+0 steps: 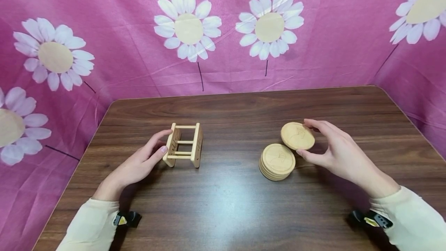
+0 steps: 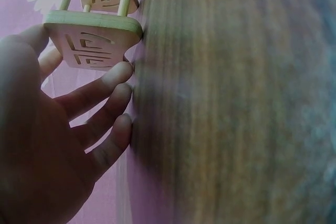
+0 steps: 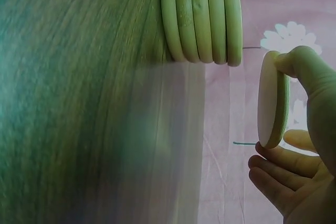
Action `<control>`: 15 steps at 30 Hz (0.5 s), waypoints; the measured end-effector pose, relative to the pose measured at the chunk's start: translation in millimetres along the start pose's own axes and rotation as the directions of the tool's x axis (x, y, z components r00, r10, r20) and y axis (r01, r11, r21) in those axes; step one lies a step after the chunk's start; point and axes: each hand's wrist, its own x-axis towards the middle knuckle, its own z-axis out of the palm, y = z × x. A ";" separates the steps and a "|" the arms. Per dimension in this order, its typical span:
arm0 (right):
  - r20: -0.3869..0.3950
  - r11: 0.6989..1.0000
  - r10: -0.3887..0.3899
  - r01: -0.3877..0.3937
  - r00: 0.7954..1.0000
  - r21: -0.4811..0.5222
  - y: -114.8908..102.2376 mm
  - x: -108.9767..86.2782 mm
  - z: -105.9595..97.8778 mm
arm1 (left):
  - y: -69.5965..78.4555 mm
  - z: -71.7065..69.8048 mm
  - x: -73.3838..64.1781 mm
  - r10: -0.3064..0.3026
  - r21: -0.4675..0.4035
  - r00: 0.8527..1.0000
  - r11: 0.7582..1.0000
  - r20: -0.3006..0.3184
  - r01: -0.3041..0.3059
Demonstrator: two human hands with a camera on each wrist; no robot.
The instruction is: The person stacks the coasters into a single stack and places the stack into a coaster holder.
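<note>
A small wooden coaster rack, two cut-out side panels joined by thin rods, stands left of the table's middle. My left hand has thumb and index finger at its left panel, holding that side, while the other fingertips reach down by the tabletop. On the right, my right hand pinches a round wooden coaster at its edge, between thumb and fingers. In the right wrist view this coaster is raised off the table, apart from a neat stack of several coasters. Faint line drawings mark the coasters' tops.
The dark wood-grain table carries a bright light reflection near its middle. Pink cloth with white daisies hangs along its back and both sides. Each sleeved wrist wears a black strap with a small device.
</note>
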 end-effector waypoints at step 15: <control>0.007 0.997 -0.060 0.060 0.998 0.055 -12.4 -5.1 4.5 | -0.3 0.2 -0.2 0.000 -0.003 1.000 1.000 -0.001 0.000</control>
